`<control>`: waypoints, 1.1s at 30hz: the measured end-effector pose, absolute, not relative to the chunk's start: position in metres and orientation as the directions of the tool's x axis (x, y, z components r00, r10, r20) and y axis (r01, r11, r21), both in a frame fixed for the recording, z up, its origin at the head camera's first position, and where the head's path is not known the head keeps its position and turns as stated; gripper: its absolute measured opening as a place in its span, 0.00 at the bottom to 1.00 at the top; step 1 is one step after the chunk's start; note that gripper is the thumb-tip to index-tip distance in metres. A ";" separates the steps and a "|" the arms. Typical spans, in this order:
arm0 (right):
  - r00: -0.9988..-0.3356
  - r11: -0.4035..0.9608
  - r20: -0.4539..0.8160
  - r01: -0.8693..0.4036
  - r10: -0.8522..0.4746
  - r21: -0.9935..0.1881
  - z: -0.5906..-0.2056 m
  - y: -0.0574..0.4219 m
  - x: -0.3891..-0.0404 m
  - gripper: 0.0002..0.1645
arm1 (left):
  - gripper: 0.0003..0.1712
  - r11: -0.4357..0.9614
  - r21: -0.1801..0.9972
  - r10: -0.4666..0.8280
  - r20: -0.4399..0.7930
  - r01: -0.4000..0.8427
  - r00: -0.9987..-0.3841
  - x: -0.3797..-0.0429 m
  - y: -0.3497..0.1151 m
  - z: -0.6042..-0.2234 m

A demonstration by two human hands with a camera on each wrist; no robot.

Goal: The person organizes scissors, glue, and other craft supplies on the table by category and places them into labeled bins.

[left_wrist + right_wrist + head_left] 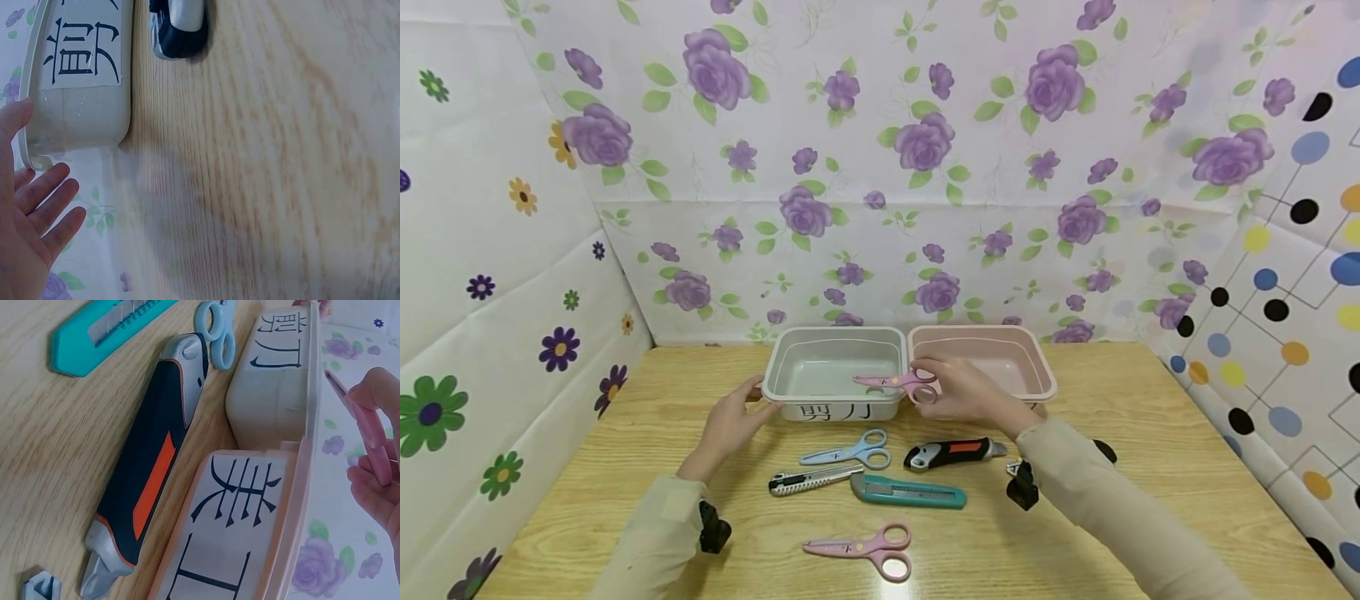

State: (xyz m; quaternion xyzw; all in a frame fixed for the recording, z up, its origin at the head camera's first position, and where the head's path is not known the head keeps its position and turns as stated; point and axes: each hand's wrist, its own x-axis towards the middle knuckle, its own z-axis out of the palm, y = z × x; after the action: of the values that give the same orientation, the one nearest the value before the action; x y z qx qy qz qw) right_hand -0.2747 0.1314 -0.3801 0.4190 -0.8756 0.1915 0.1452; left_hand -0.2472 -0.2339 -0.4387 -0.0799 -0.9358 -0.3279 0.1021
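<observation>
My right hand (955, 387) grips pink scissors (887, 382) by the handles, over the right end of the white bin (835, 411). The blades point left, above the bin's opening. In the right wrist view the same scissors (370, 434) sit between thumb and fingers. My left hand (730, 425) touches the white bin's front left corner. In the left wrist view its thumb lies on the rim (28, 81) and the other fingers extend fairly straight. A pink bin (1037, 358) stands beside the white one, partly behind my right hand and forearm.
Blue scissors (850, 452), a silver-black box cutter (812, 480), a black-orange utility knife (951, 452) and a teal box cutter (910, 492) lie before the bins. Another pair of pink scissors (865, 547) lies nearer. A small metallic item (41, 586) sits near the utility knife's blade end.
</observation>
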 end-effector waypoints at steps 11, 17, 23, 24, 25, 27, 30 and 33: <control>-0.608 0.596 0.393 -0.785 -0.690 -0.168 -0.382 0.123 -0.283 0.33 | 0.41 0.776 0.595 0.077 0.240 0.210 -0.968 -0.247 -0.233 -0.434; -0.653 0.633 0.330 -0.753 -0.682 -0.181 -0.381 0.116 -0.287 0.35 | 0.41 0.772 0.600 0.076 0.238 0.208 -0.968 -0.248 -0.232 -0.434; -0.644 0.629 0.326 -0.760 -0.693 -0.165 -0.382 0.110 -0.289 0.34 | 0.39 0.774 0.593 0.081 0.253 0.221 -0.964 -0.249 -0.232 -0.436; -0.639 0.626 0.327 -0.763 -0.696 -0.160 -0.382 0.110 -0.289 0.34 | 0.39 0.774 0.593 0.081 0.254 0.222 -0.964 -0.249 -0.232 -0.436; -0.639 0.627 0.326 -0.763 -0.697 -0.156 -0.382 0.109 -0.290 0.34 | 0.39 0.774 0.593 0.082 0.254 0.222 -0.964 -0.249 -0.232 -0.436; -0.637 0.628 0.323 -0.764 -0.700 -0.146 -0.381 0.108 -0.291 0.34 | 0.40 0.774 0.593 0.081 0.253 0.220 -0.964 -0.249 -0.233 -0.436; -0.637 0.631 0.315 -0.764 -0.704 -0.136 -0.381 0.105 -0.293 0.34 | 0.40 0.774 0.594 0.078 0.252 0.218 -0.965 -0.248 -0.233 -0.436; -0.639 0.634 0.298 -0.763 -0.709 -0.129 -0.381 0.101 -0.294 0.33 | 0.39 0.774 0.593 0.079 0.257 0.222 -0.963 -0.248 -0.233 -0.436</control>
State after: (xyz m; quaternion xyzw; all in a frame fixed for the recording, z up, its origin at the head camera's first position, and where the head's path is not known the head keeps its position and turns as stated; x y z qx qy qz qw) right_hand -0.2941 0.1011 -0.3809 0.4102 -0.8971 0.1221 0.1101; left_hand -0.2475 -0.2335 -0.4357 -0.0805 -0.9355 -0.3262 0.1092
